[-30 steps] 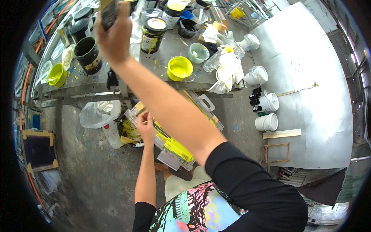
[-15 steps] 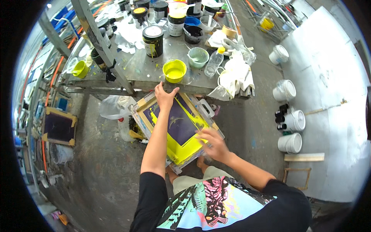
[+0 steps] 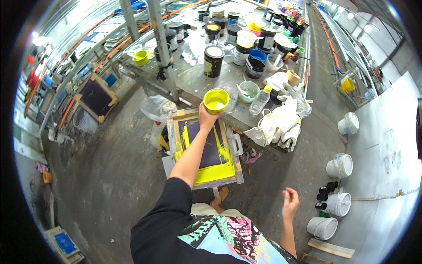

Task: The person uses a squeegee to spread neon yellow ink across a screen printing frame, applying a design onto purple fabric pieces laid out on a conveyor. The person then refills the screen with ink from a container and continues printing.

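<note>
My left hand (image 3: 206, 116) grips a yellow cup of bright yellow liquid (image 3: 216, 97) at the near edge of the cluttered metal table (image 3: 193, 93). Below it a screen frame (image 3: 212, 154) with dark purple mesh lies tilted, streaked with thick yellow ink along its sides and near end; my left forearm crosses over it. My right hand (image 3: 290, 201) is apart at the lower right, fingers loosely curled with nothing visible in them. Beside the cup are a pale green bowl (image 3: 249, 91), a clear bottle (image 3: 259, 103) and white cloths (image 3: 281, 123).
Several dark ink tubs (image 3: 213, 61) crowd the table. A metal post (image 3: 160, 44) rises at its left. Several white buckets (image 3: 338, 204) line the right wall. More framed screens (image 3: 94, 99) lean at the left, and racks run along both sides.
My left hand has moved up from the screen onto the yellow cup. My right hand, earlier high over the table, then over the screen, has dropped off to the right. The view has shifted.
</note>
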`<state>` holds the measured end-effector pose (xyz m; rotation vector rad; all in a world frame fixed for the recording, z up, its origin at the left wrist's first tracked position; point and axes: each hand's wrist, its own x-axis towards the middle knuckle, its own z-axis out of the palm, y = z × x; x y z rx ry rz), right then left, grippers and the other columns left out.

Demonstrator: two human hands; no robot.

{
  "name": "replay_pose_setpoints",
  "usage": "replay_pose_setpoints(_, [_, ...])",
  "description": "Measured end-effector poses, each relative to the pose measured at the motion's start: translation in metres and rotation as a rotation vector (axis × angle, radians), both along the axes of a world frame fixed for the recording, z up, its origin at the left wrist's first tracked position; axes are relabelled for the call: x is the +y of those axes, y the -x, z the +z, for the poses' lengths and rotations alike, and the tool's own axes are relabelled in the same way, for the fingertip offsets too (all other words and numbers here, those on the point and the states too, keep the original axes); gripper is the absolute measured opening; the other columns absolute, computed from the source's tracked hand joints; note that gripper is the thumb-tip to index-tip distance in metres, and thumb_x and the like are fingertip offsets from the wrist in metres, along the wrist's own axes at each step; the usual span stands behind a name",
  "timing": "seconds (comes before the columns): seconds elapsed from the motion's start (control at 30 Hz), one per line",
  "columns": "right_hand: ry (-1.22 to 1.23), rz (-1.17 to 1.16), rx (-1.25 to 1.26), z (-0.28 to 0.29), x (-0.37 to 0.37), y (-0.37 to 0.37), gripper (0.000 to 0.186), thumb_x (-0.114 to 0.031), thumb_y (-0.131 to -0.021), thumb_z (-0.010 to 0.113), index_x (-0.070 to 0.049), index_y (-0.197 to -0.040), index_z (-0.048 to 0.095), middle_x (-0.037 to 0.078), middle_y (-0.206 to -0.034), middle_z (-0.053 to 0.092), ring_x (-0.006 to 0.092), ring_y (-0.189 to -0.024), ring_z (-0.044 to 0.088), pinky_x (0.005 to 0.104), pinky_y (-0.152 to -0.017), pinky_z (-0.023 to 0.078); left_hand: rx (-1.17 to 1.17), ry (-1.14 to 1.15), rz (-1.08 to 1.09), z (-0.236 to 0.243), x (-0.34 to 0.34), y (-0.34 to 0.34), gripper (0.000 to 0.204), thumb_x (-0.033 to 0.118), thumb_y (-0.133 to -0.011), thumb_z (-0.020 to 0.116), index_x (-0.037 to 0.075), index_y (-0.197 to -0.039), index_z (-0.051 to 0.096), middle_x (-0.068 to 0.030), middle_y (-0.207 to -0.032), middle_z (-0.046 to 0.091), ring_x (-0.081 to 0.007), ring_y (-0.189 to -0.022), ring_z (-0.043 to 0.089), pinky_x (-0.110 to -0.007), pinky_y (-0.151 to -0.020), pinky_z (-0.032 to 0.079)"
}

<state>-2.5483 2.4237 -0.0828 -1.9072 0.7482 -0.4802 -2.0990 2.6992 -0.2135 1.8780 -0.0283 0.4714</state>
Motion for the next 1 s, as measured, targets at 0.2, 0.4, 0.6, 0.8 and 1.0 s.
replay_pose_setpoints(0.2, [0.038,0.424,-0.096,0.023,0.091,-0.097,0.018,-0.01,-0.1,0.064,0.002,-0.113,0.067,0.007,-0.097,0.07,0.0122,-0.088,0.065,0.0276,-0.081,0.052,0.145,0.025,-0.084,0.045,0.097,0.181,0.09,0.018,-0.067,0.094,0.005,-0.142,0.047,-0.0114,-0.123,0.065,-0.0253,-0.111,0.065,-0.036,-0.084,0.056])
replay_pose_setpoints(0.4, [0.148,0.803,-0.329,0.06,0.207,-0.157,0.017,-0.006,-0.097,0.066,-0.001,-0.113,0.068,0.006,-0.092,0.068,0.013,-0.079,0.06,0.028,-0.071,0.049,-0.038,-0.046,0.217,0.087,0.202,0.334,0.089,0.012,-0.067,0.095,0.004,-0.141,0.046,-0.0137,-0.128,0.062,-0.0256,-0.116,0.064,-0.037,-0.087,0.057])
replay_pose_setpoints(0.6, [0.102,1.08,-0.346,0.046,0.321,-0.198,0.018,-0.009,-0.095,0.067,-0.004,-0.113,0.07,0.01,-0.091,0.072,0.0168,-0.08,0.065,0.0303,-0.072,0.051,0.137,0.118,0.542,0.067,0.298,0.448,0.077,0.019,-0.071,0.095,0.004,-0.133,0.051,-0.0106,-0.123,0.065,-0.0219,-0.109,0.068,-0.036,-0.085,0.059])
replay_pose_setpoints(0.8, [0.444,1.474,-0.256,-0.039,0.403,-0.267,0.022,-0.023,-0.096,0.066,-0.006,-0.11,0.071,0.011,-0.101,0.072,0.0293,-0.099,0.067,0.041,-0.089,0.053,0.273,0.246,0.699,0.035,0.349,0.537,0.088,0.022,-0.072,0.095,0.003,-0.142,0.045,-0.0124,-0.136,0.058,-0.0245,-0.122,0.06,-0.037,-0.096,0.052])
replay_pose_setpoints(1.0, [1.103,1.814,-0.006,-0.171,0.454,-0.298,0.041,-0.049,-0.1,0.054,-0.017,-0.119,0.071,0.008,-0.121,0.065,0.0278,-0.121,0.057,0.0448,-0.101,0.044,0.274,0.306,0.811,0.033,0.349,0.603,0.088,0.016,-0.074,0.093,0.003,-0.145,0.043,-0.0113,-0.138,0.055,-0.0253,-0.124,0.058,-0.039,-0.099,0.049])
